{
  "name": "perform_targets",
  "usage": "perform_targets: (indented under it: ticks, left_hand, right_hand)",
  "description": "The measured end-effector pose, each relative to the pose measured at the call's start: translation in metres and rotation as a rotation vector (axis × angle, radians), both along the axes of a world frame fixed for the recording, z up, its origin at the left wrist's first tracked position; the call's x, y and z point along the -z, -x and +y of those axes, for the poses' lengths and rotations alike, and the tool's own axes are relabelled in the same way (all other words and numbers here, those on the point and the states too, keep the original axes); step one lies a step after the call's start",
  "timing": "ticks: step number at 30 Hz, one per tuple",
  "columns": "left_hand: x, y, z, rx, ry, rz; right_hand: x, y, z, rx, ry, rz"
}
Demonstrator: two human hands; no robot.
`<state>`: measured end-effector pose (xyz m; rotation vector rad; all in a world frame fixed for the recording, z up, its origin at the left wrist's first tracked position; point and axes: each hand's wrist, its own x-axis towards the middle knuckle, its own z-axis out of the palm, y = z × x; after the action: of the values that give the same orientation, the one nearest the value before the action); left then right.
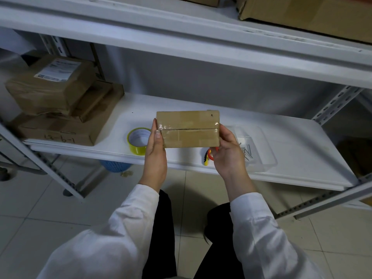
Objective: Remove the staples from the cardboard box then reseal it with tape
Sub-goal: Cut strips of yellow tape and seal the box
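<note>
View from above of a person facing a white metal shelf unit. At the far left of the white shelf (291, 150) sits a stack of brown parcels (60, 109). The top one carries a white printed label (58, 72); the bottom one has handwriting on its near side.

Right of the stack, a roll of yellow tape (138, 140) lies flat near the shelf's front edge, just beside the left hand. Below the shelf, a blue basket (115, 165) stands on the tiled floor (40, 208).

At the centre, both hands hold a small cardboard box (188, 128) up in the air over the front of the shelf, its top face turned toward the camera. Clear tape shines across that face, over a dark seam where two flaps meet. The left hand (156, 156) grasps the box's left end, thumb lying up along the edge, fingers hidden behind. The right hand (229, 156) grasps the lower right corner, thumb on the front and fingers tucked behind and under it.

Just below the box, a red and yellow tool (207, 157) lies on the shelf, mostly hidden by the right hand. Further right is a clear plastic tray (259, 158) holding thin metal pieces (247, 151).

Up on the higher shelf at the far right rests a large cardboard carton (302, 15). White sleeves (124, 224) and dark trousers (163, 228) fill the near foreground.
</note>
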<state>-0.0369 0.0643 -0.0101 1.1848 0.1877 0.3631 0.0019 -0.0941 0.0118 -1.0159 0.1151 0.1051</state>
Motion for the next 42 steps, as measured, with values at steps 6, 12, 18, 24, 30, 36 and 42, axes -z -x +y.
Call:
perform_targets:
  ticks: [6,12,18,24,30,36,42]
  left_hand:
    - [0.0,0.005,-0.007,-0.025,-0.092,0.016]
    - [0.0,0.005,-0.003,-0.074,-0.058,0.06]
    - [-0.004,0.002,-0.004,-0.174,-0.096,0.154]
    - [-0.003,0.004,-0.005,-0.15,-0.185,0.147]
    - [-0.004,0.008,-0.001,-0.097,-0.156,0.126]
    - [-0.011,0.013,-0.007,-0.07,-0.1,0.039]
    - [-0.006,0.016,-0.011,-0.035,-0.321,-0.006]
  right_hand:
    - [0.006,-0.006,0.002,0.028,0.061,0.061]
    - [0.005,-0.004,0.004,-0.004,0.221,0.087]
    - [0.007,0.001,0.0,-0.043,0.074,0.038]
    - [-0.001,0.006,0.003,-0.057,0.189,-0.071]
    - [0.0,0.007,0.001,-0.035,0.19,-0.114]
    - [0.002,0.008,-0.002,-0.054,0.137,-0.157]
    - [-0.001,0.007,-0.005,-0.082,0.144,-0.17]
